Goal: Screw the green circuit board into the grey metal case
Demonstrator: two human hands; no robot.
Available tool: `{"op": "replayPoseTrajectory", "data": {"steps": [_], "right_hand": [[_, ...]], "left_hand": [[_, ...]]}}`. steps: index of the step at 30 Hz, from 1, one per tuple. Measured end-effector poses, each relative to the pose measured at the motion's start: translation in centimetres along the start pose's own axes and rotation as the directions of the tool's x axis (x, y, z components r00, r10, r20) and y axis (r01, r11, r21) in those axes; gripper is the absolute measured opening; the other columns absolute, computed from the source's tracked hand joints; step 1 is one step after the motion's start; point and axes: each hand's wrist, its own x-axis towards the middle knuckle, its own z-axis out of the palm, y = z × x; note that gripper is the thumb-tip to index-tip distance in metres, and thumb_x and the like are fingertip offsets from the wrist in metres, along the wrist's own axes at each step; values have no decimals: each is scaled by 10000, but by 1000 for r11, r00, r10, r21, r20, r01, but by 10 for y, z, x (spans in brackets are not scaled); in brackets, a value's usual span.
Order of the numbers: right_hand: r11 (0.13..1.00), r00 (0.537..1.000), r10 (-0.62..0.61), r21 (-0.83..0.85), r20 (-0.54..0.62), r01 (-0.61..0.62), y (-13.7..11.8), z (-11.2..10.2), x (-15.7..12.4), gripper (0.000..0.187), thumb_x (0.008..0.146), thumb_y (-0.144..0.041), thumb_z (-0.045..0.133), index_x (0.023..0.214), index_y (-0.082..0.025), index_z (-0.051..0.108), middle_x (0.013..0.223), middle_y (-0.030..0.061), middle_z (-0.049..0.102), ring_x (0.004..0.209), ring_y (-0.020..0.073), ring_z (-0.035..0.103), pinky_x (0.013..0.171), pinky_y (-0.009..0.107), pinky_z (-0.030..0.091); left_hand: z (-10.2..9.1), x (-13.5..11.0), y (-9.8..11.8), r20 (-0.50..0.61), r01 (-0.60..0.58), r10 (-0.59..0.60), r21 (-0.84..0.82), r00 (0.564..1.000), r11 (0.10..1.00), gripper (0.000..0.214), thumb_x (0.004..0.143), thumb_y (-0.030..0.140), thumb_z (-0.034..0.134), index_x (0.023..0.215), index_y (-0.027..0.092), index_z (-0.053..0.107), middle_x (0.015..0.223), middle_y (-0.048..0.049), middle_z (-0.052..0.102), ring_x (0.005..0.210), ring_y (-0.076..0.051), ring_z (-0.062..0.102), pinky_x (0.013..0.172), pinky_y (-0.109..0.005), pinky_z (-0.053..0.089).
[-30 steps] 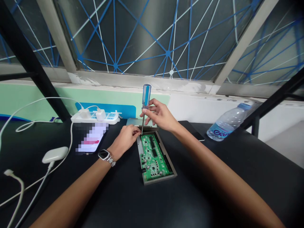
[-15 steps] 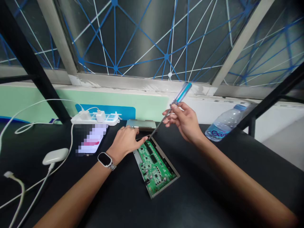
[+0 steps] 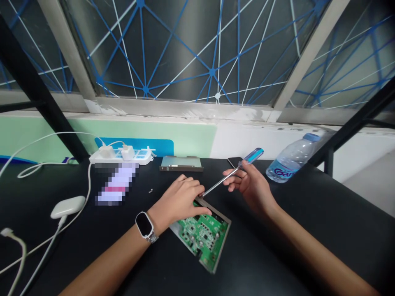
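A green circuit board [image 3: 203,234] lies in a shallow grey metal tray [image 3: 226,224] on the black table. My left hand [image 3: 180,201], a smartwatch on its wrist, rests fingers-down on the tray's far end and holds it. My right hand [image 3: 251,185] grips a screwdriver [image 3: 234,170] with a clear blue handle. Its shaft slants down to the left, and its tip meets the tray's far corner beside my left fingers. A tiny screw [image 3: 150,190] lies loose on the table left of my left hand.
A grey metal cover plate [image 3: 181,163] lies at the back by the wall. A white power strip [image 3: 121,155] with chargers, a phone [image 3: 115,183], white cables and a white case [image 3: 68,206] fill the left. A water bottle [image 3: 291,158] lies at the right.
The tray has turned and slid nearer to me. My left hand moved onto its far end. My right hand lowered the screwdriver from upright to a flat slant, moving right.
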Motion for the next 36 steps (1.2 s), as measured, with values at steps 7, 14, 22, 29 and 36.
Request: {"op": "replayPoseTrajectory", "data": {"steps": [7, 14, 22, 29, 36], "right_hand": [[1000, 1000, -2, -1, 0, 2, 2, 6, -8, 249, 906, -422, 562, 890, -247, 385, 782, 66, 750, 577, 207, 693, 483, 276, 516], [999, 997, 39, 15, 65, -40, 19, 14, -16, 220, 949, -421, 510, 909, -253, 374, 814, 66, 750, 638, 211, 702, 554, 314, 542], [998, 997, 33, 49, 72, -36, 25, 19, -21, 225, 946, -429, 527, 911, -248, 397, 825, 68, 750, 675, 215, 714, 618, 344, 558], [998, 998, 29, 52, 60, -32, 29, 19, -21, 207, 957, -413, 515, 919, -253, 390, 833, 58, 754, 680, 214, 720, 630, 352, 565], [998, 999, 21, 65, 41, -23, 26, 22, -24, 260, 917, -444, 578, 892, -255, 401, 809, 46, 752, 669, 214, 719, 623, 352, 567]], "left_hand": [[-22, -13, -14, 114, 272, -299, 205, 947, 940, 390, 799, 513, 565, 611, 173, 596, 606, -57, 600, 582, -207, 569, 588, -327, 336], [-36, -22, -30, 186, 449, -489, 219, 852, 866, 357, 770, 471, 550, 552, 188, 551, 616, -81, 604, 593, -243, 591, 588, -337, 344], [-47, -42, -78, 144, 606, -619, 124, 772, 785, 153, 725, 342, 553, 665, 213, 610, 706, -55, 671, 612, -197, 577, 588, -314, 341], [-36, -53, -108, 245, 659, -644, 27, 724, 751, 112, 627, 177, 522, 664, 196, 626, 655, -29, 680, 515, -144, 531, 523, -268, 344], [-44, -45, -103, 190, 541, -517, -105, 835, 835, 124, 717, 222, 528, 714, 171, 640, 617, -26, 654, 557, -148, 559, 544, -258, 386]]}}
